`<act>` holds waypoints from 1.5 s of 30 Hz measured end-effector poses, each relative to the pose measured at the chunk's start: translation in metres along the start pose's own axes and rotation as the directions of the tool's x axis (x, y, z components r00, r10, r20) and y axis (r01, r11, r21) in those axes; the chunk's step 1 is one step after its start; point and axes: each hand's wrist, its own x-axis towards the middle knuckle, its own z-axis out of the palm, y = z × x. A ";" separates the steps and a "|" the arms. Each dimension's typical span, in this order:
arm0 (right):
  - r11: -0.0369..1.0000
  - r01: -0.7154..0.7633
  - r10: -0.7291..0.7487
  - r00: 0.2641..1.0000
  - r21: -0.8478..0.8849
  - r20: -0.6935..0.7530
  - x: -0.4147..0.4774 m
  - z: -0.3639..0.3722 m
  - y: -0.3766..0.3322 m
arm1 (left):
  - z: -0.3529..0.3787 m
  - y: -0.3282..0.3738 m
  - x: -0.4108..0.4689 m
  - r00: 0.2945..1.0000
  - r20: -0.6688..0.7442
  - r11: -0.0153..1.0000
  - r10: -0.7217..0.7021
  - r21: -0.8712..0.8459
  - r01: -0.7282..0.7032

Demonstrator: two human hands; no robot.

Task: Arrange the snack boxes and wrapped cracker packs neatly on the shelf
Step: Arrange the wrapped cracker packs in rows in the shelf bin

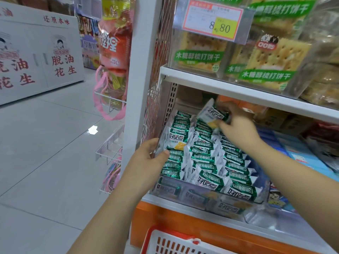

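Several green and white wrapped cracker packs (205,158) lie in rows inside a clear bin (183,193) on the lower shelf. My right hand (236,125) pinches one green and white pack (212,112) above the back of the bin, under the upper shelf. My left hand (146,162) grips the bin's left wall, thumb against a pack at the left edge. On the upper shelf (238,88) stand clear boxes of crackers with green labels (271,66).
A price tag reading 8.80 (212,19) hangs above the cracker boxes. An orange and white basket (170,242) sits below the shelf. Hanging snack bags (113,43) and wire racks (110,147) flank the shelf's left post. Blue packages (300,153) lie right of the bin.
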 end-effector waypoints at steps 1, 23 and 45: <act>0.997 0.028 -0.029 0.999 0.077 0.015 -0.005 0.004 -0.013 | 0.000 0.000 0.000 1.000 0.000 1.000 -0.003 -0.001 0.003; 0.964 0.236 -0.150 0.864 -0.124 0.480 0.008 0.054 -0.049 | 0.001 0.002 0.000 1.000 0.000 1.000 0.019 -0.013 -0.019; 0.934 0.351 -0.226 0.717 -0.061 0.659 -0.048 0.005 -0.034 | 0.000 0.003 -0.004 1.000 0.015 1.000 0.013 -0.024 -0.012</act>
